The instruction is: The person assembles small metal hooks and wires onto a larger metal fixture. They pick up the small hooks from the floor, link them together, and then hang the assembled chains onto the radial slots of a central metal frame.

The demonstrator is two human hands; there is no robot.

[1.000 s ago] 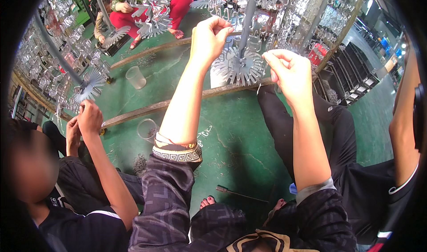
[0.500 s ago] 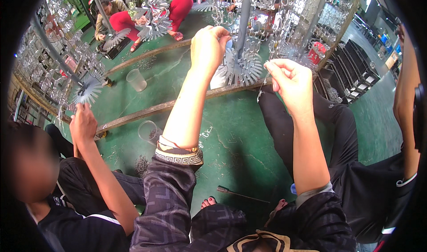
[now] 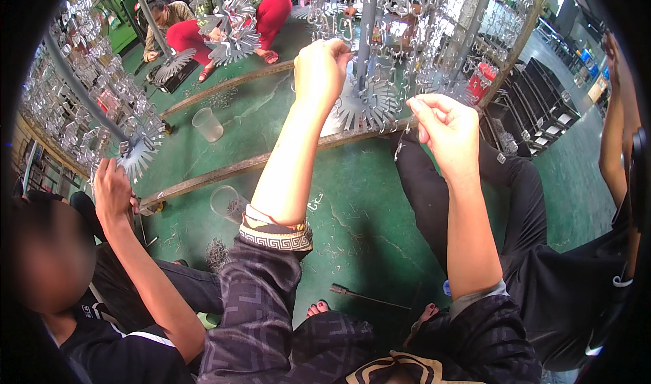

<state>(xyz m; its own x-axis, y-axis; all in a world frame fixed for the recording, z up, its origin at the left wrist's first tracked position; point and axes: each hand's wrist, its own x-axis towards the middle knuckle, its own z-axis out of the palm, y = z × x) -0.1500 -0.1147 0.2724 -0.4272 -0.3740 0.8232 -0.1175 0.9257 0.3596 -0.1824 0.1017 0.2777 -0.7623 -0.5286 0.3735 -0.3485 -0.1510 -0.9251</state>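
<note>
My left hand (image 3: 320, 73) is raised with its fingers curled into a pinch, beside strands of small metal hooks (image 3: 390, 14). What it grips is hidden behind the fingers. My right hand (image 3: 444, 129) is held lower and to the right, thumb and forefinger pinched. Just left of its fingertips dangles a short string of small metal pieces (image 3: 400, 143); I cannot tell whether the fingers hold it. Between the hands, a little farther off, sits a fan-like ring of flat grey metal strips (image 3: 369, 109) on a grey upright pole (image 3: 368, 34).
A wooden bar (image 3: 224, 174) crosses beyond my forearms. Clear plastic cups (image 3: 207, 125) and a screwdriver-like tool (image 3: 369, 296) are on the green floor. A co-worker's hand (image 3: 114, 190) works at another rack on the left; another person's arms (image 3: 614, 126) rise at the right. Black crates (image 3: 542, 106) stand behind.
My hands have hardly moved. The left co-worker's hand has shifted left, and the strip ring beside it has swung. The right-hand person's arms have changed position.
</note>
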